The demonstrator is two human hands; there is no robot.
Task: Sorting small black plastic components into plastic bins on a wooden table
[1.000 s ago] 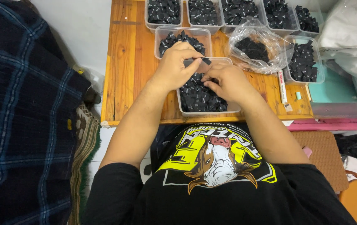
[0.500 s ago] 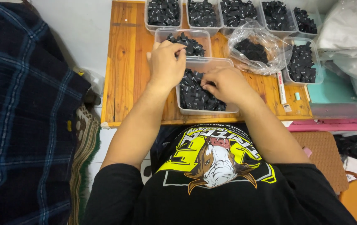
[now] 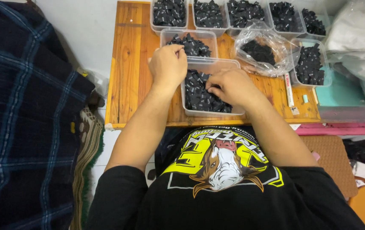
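Wooden table (image 3: 131,64), clear tub (image 3: 233,111) of small black pieces (image 3: 199,96), right hand (image 3: 231,85) fingers curled in, left hand (image 3: 167,64) fisted.

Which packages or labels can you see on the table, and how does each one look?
Clear plastic bag: right of centre, crumpled, black pieces inside.
Near tub: clear, rectangular, black pieces inside; right hand reaches in, left hand at its corner.
Back tubs: clear row, same black filling.

Bright even indoor light, soft shadows, sharp focus, slight wide-angle distortion
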